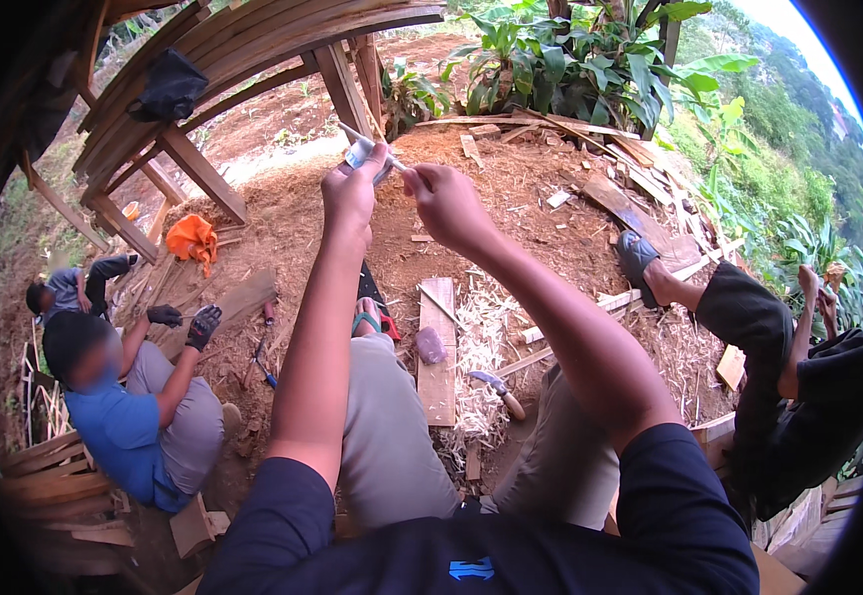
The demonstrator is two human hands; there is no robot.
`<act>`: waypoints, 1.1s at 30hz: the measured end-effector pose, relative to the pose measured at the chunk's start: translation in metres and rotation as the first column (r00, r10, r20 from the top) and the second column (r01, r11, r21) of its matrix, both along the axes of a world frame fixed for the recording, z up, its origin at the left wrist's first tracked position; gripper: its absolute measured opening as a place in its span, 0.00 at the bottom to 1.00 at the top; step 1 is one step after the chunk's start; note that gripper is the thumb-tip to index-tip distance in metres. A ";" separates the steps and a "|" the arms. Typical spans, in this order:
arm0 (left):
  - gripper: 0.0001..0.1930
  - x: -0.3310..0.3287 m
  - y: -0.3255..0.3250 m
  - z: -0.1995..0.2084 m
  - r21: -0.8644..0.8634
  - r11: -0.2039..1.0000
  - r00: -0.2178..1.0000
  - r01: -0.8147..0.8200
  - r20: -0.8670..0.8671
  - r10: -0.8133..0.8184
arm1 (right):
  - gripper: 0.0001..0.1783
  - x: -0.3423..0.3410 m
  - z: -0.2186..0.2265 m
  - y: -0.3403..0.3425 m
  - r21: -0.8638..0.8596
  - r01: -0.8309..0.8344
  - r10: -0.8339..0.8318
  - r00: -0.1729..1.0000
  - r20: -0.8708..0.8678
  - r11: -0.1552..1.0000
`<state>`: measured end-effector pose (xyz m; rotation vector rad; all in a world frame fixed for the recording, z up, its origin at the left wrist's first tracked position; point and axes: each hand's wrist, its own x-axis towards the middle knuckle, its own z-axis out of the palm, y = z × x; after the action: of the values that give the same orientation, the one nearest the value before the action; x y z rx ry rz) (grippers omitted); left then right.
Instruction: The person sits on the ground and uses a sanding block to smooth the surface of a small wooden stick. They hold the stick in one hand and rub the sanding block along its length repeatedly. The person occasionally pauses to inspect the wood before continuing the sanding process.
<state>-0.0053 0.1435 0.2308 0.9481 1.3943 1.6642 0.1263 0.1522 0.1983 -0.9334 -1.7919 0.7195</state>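
Note:
Both my arms reach far forward over the dirt. My left hand (350, 193) is closed around a pale, whitish-blue folded sheet (359, 152), which wraps about a thin light stick (354, 132). That stick's far tip pokes out past the sheet. To its right, my right hand (443, 205) pinches the near end of the same stick, fingers curled in. Between my legs a short plank (437, 382) lies on the ground, bearing a purplish stone (431, 345). A curved knife with a wooden handle (514, 405) rests on pale wood shavings (481, 332) beside it.
At left a person in a blue shirt (119, 416) crouches in dark gloves; another (62, 292) sits beyond. A person in dark clothing (799, 387) sits at right. A timber bench (283, 35) stands back left, near an orange cloth (192, 244). Scrap boards (630, 213) lie back right.

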 end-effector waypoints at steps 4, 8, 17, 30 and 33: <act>0.10 -0.003 0.005 -0.012 0.027 0.996 0.997 -0.082 0.013 0.082 | 0.11 -0.002 0.004 -0.015 0.222 0.128 -0.201 0.917 0.344 0.967; 0.13 0.004 0.005 -0.028 -0.083 0.997 0.990 -0.004 -0.144 -0.008 | 0.07 0.006 -0.006 -0.012 0.346 0.178 -0.324 0.844 0.427 0.921; 0.12 -0.032 0.004 -0.039 -0.145 0.986 0.993 0.086 -0.072 -0.098 | 0.12 0.007 -0.013 0.000 -0.676 -0.516 0.220 0.851 -0.477 0.526; 0.15 -0.021 0.008 -0.048 -0.197 0.974 0.913 0.115 -0.366 -0.182 | 0.13 0.009 -0.029 -0.007 -0.022 0.052 -0.048 0.985 0.166 0.998; 0.15 -0.039 0.035 -0.041 -0.095 0.995 0.958 0.032 -0.282 -0.058 | 0.13 0.005 -0.021 -0.004 -0.046 0.064 -0.060 0.995 0.076 0.997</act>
<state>-0.0447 0.1787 0.1898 1.1942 1.6084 1.4603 0.1315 0.1479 0.1769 -1.0557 -1.8088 0.7000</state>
